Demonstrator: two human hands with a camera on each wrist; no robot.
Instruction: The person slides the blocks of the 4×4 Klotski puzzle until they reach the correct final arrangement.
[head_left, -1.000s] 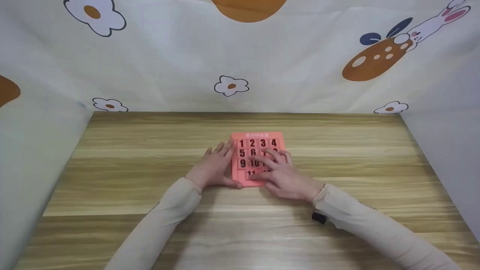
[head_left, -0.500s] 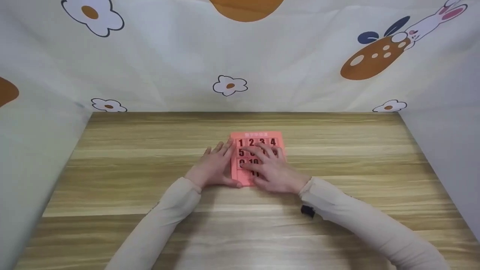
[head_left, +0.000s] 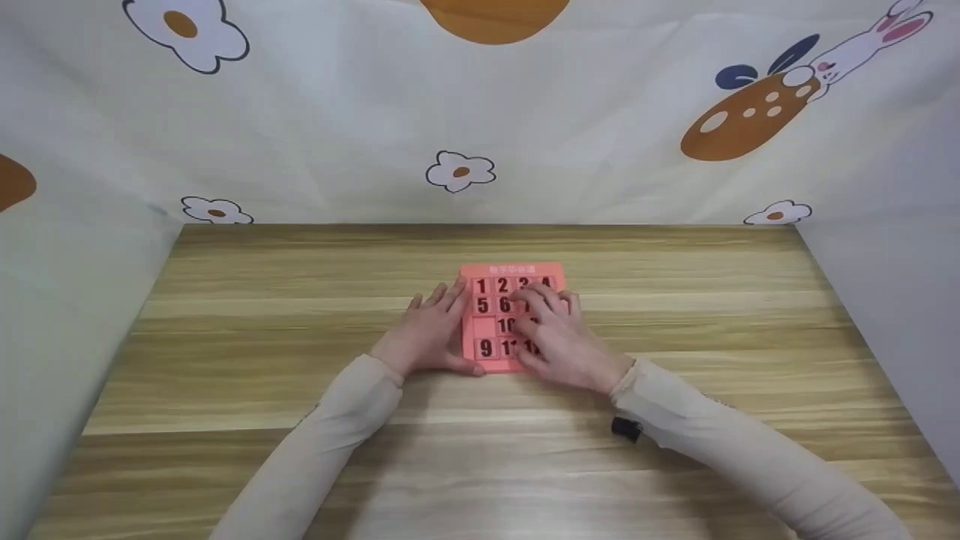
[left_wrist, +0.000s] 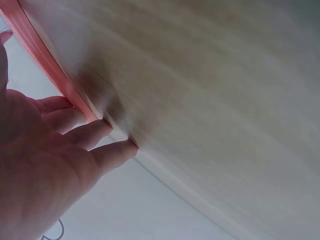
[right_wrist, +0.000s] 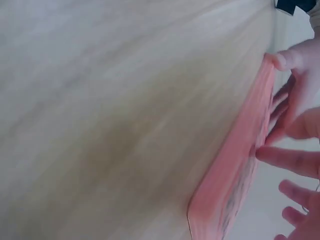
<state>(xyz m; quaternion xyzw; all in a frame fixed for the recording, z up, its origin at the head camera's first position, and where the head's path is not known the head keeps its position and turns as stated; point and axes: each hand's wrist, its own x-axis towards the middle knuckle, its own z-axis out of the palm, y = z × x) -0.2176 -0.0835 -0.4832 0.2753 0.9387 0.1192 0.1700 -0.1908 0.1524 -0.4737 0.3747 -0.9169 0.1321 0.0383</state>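
Observation:
A coral-pink number slide puzzle (head_left: 469,346) lies flat on the table, its numbered tiles in rows. Tile 9 (head_left: 486,348) sits in the bottom left corner, and the slot above it is bare. Along the puzzle's left edge rests my left hand (head_left: 427,334), fingers extended and thumb at the lower left corner; the left wrist view shows these fingertips (left_wrist: 131,146) down on the tabletop beside the rim. My right hand (head_left: 566,337) bends over the right-hand tiles and hides several. In the right wrist view one finger (right_wrist: 290,159) meets the tile face, the others held off it.
The wood-grain table (head_left: 247,315) extends on all sides of the puzzle. Behind it hangs a pale cloth (head_left: 337,112) printed with flowers and a rabbit, and pale side walls (head_left: 885,285) flank the table. A small black object (head_left: 626,429) sits at the right cuff.
Tile 9 has slid down one place, from the third row to the bottom row, so the gap is now above it. My right hand swung left over it, then back right. My left hand stays put.

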